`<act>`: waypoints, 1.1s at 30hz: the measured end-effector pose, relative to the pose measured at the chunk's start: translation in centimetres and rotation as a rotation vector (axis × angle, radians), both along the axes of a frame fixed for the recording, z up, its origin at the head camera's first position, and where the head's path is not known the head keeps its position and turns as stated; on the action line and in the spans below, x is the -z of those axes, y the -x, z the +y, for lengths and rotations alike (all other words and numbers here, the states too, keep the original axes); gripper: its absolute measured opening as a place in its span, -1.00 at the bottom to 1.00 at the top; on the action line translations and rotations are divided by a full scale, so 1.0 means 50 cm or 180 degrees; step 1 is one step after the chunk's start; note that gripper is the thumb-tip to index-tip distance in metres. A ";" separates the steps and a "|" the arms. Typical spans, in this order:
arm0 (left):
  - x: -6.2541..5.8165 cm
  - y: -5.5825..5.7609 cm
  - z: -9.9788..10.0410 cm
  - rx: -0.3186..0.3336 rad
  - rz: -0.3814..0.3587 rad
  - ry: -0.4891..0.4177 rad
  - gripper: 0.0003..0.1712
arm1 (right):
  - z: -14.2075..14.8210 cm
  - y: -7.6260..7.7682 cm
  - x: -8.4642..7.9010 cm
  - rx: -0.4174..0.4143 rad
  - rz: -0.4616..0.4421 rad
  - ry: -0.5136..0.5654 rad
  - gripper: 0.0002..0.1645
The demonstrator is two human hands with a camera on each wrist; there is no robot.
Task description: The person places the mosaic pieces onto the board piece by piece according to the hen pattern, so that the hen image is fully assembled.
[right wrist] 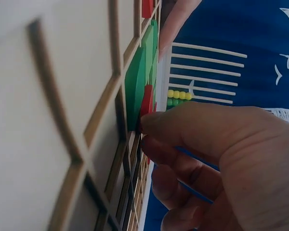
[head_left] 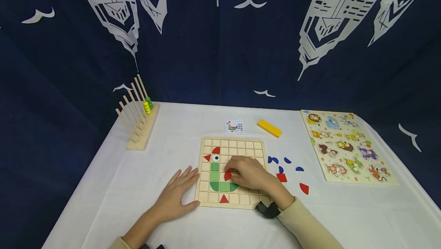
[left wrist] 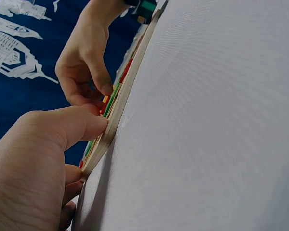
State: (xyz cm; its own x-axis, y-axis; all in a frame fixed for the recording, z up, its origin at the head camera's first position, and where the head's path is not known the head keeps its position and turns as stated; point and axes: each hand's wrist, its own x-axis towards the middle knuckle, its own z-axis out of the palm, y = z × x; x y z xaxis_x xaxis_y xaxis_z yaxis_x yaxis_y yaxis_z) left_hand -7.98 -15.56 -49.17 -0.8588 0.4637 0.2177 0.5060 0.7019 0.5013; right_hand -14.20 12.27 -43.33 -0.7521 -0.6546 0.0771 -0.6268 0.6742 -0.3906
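Note:
A square wooden grid board [head_left: 244, 201] lies on the table with red and green shape pieces and a round eye piece [head_left: 215, 158] set in its cells. Over the middle of the board, my right hand [head_left: 247, 172] pinches a small red puzzle piece [head_left: 227, 176] between thumb and fingertips. In the right wrist view this red piece [right wrist: 147, 103] stands close against the green pieces [right wrist: 137, 86]. My left hand [head_left: 175, 197] rests at the board's left edge, fingers spread and thumb at the near corner. The left wrist view shows its thumb against the board's rim [left wrist: 118, 113].
Right of the board lie several blue half-round pieces [head_left: 287, 160], a red square [head_left: 281, 178] and a red quarter-circle [head_left: 304, 188]. Behind it are a pattern card [head_left: 234, 126] and a yellow block [head_left: 269, 128]. A bead rack [head_left: 142, 130] stands left; an animal puzzle [head_left: 348, 147] lies right.

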 end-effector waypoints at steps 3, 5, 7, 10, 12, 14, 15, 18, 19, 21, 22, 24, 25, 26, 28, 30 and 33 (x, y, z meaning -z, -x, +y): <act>0.002 0.000 0.000 -0.0007 0.0073 -0.0005 -0.09 | 0.001 -0.002 0.000 0.0048 -0.0022 0.0038 -0.75; 0.003 0.000 0.001 -0.0013 0.0121 0.0002 -0.09 | 0.002 -0.004 0.000 0.0119 -0.0025 0.0078 -0.74; 0.004 0.000 0.002 -0.0014 0.0142 0.0010 -0.09 | 0.004 -0.006 0.001 0.0199 0.0007 0.0116 -0.75; 0.003 0.001 0.003 -0.0013 0.0131 0.0021 -0.09 | 0.005 -0.007 0.003 0.0311 0.0030 0.0132 -0.79; 0.002 0.001 0.002 -0.0009 0.0094 0.0024 -0.09 | 0.005 -0.008 0.005 0.0350 0.0028 0.0138 -0.80; 0.000 0.001 0.001 -0.0006 0.0043 0.0029 -0.09 | 0.003 -0.009 0.007 0.0374 -0.0003 0.0124 -0.80; 0.000 0.001 0.001 -0.0005 0.0007 0.0038 -0.09 | 0.002 -0.009 0.008 0.0372 -0.0002 0.0108 -0.80; -0.001 0.001 0.001 -0.0002 -0.0054 0.0054 -0.09 | -0.003 -0.011 0.012 0.0338 -0.0003 0.0100 -0.81; -0.001 0.001 0.001 -0.0002 -0.0065 0.0060 -0.09 | -0.004 -0.012 0.013 0.0332 -0.0004 0.0090 -0.81; -0.002 0.002 0.001 0.0003 -0.0089 0.0056 -0.09 | -0.007 -0.014 0.015 0.0314 -0.0011 0.0094 -0.80; -0.003 0.002 0.001 0.0005 -0.0096 0.0053 -0.09 | -0.008 -0.015 0.016 0.0305 -0.0016 0.0096 -0.80; -0.004 0.002 0.002 0.0006 -0.0109 0.0047 -0.09 | -0.009 -0.017 0.017 0.0286 -0.0022 0.0100 -0.80; -0.004 0.002 0.002 0.0005 -0.0116 0.0043 -0.09 | -0.010 -0.017 0.018 0.0278 -0.0017 0.0103 -0.80; -0.004 0.002 0.002 0.0003 -0.0117 0.0043 -0.09 | -0.011 -0.018 0.018 0.0270 -0.0012 0.0100 -0.80; -0.003 0.001 0.002 -0.0003 -0.0111 0.0051 -0.09 | -0.011 -0.018 0.019 0.0261 0.0005 0.0090 -0.80; -0.003 0.001 0.001 -0.0008 -0.0104 0.0058 -0.09 | -0.012 -0.018 0.019 0.0259 0.0022 0.0096 -0.79; -0.002 0.001 0.000 -0.0009 -0.0097 0.0066 -0.09 | -0.011 -0.017 0.020 0.0263 0.0070 0.0108 -0.79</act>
State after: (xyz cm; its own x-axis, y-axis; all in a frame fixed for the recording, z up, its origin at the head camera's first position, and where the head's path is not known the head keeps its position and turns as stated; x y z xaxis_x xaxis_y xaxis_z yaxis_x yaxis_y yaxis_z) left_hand -8.03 -15.54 -49.09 -0.8662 0.4655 0.1817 0.4888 0.7137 0.5018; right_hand -13.36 11.72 -44.32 -0.8012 -0.5872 0.1152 -0.5784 0.7105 -0.4009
